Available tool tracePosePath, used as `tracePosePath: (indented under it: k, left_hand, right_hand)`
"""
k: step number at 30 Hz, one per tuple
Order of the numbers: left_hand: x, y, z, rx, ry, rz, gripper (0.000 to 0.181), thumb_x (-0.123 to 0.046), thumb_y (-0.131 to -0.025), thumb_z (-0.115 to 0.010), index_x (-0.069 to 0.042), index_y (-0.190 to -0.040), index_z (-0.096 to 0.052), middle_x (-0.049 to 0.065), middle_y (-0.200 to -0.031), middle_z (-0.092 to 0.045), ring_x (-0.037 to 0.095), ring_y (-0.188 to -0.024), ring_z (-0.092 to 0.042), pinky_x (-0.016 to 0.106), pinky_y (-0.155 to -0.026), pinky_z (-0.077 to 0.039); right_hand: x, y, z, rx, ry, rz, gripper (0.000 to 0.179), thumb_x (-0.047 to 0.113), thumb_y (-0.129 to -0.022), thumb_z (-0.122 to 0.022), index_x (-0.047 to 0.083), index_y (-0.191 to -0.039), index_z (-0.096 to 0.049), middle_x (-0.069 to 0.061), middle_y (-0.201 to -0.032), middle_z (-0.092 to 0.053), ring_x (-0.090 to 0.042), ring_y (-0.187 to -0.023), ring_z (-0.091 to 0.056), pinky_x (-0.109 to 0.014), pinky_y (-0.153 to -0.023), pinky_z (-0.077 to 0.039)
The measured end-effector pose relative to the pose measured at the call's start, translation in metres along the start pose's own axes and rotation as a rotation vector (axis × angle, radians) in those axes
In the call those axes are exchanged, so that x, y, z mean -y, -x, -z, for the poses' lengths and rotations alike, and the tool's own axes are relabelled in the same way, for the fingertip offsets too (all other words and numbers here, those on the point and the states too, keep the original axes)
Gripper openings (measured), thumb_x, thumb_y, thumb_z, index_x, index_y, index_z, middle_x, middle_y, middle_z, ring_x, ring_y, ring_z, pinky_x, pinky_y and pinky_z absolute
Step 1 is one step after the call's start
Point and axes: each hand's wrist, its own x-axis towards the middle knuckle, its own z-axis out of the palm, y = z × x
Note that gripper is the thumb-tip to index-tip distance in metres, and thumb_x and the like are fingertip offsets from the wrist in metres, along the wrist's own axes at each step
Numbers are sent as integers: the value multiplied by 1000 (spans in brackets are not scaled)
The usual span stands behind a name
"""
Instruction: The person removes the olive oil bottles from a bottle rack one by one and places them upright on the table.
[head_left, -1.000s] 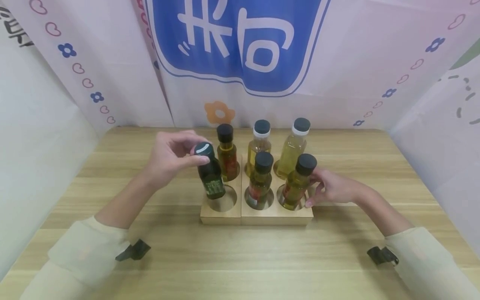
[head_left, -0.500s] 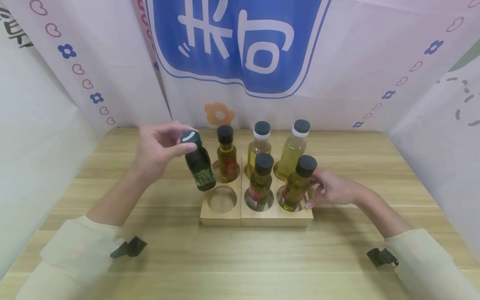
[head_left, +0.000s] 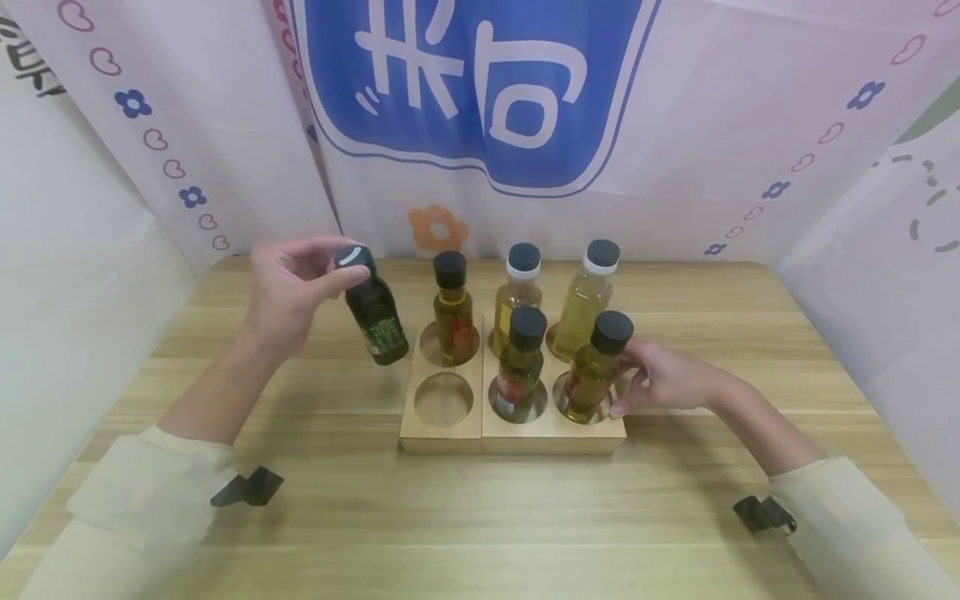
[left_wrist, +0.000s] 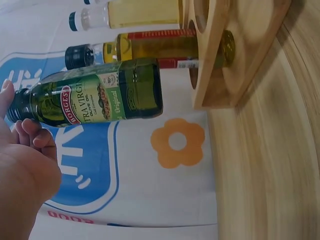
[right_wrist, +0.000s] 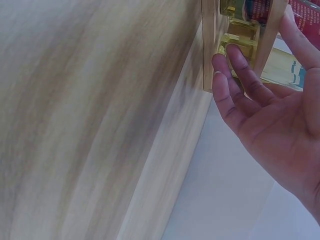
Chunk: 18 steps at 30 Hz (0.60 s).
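Note:
My left hand point(head_left: 288, 292) pinches a dark green olive oil bottle point(head_left: 377, 321) by its cap. The bottle hangs tilted, left of the wooden bottle rack point(head_left: 442, 432); its label point(left_wrist: 85, 100) faces the left wrist camera. At the rack's right end, my right hand point(head_left: 671, 375) grips the edge of the top board between thumb and fingers point(right_wrist: 242, 67). Beside that hand, a black-capped oil bottle point(head_left: 592, 375) stands in the front right hole. The front left hole point(head_left: 443, 400) holds no bottle.
Another black-capped bottle point(head_left: 521, 367) stands in the front middle hole. Along the back row are a red-labelled bottle point(head_left: 454, 321) and two clear bottles of pale oil, one being the right bottle point(head_left: 583, 308). A printed cloth point(head_left: 690, 150) hangs behind the wooden table point(head_left: 480, 517).
My left hand has carried the olive oil bottle leftward and slightly back, from over the front left hole to beside the rack. The right hand has stayed at the rack's right end.

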Motion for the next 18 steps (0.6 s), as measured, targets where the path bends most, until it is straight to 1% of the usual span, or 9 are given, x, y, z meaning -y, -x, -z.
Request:
tracePosePath:
  k: [5,10,13,18]
  left_hand:
    - [3,-3,6,-42,-11,17,33,25,-79,-70,-5,-88,-81,2,-74,-72,9,-58,-51,16,-54,-45]
    - [7,-4,11,-62,-20,61,25,19,-80,-77,-3,-91,-81,2,-75,-72,10,-61,-55,16,-57,-49]
    - [9,-4,14,-74,-27,83,20,14,-82,-79,-4,-92,-81,2,-77,-73,9,-64,-56,16,-59,-52]
    - [13,-7,19,-93,-44,104,15,8,-84,-81,-5,-92,-81,0,-76,-73,9,-67,-57,16,-62,-53]
  right_hand:
    - [1,0,0,1,2,-8,76,12,-80,-89,-9,-140,-47,-26,-130,-65,-39,-114,-64,-34,-70,-61]
    - [0,1,0,9,0,2,74,14,-81,-89,-7,-139,-48,-23,-128,-67,-33,-110,-64,-33,-69,-60]
    - [-1,0,0,12,2,6,73,14,-82,-89,-7,-139,-49,-22,-128,-67,-34,-110,-64,-33,-68,-60]
    - [0,0,0,9,0,8,74,12,-81,-88,-8,-140,-48,-24,-129,-66,-38,-115,-64,-35,-70,-61]
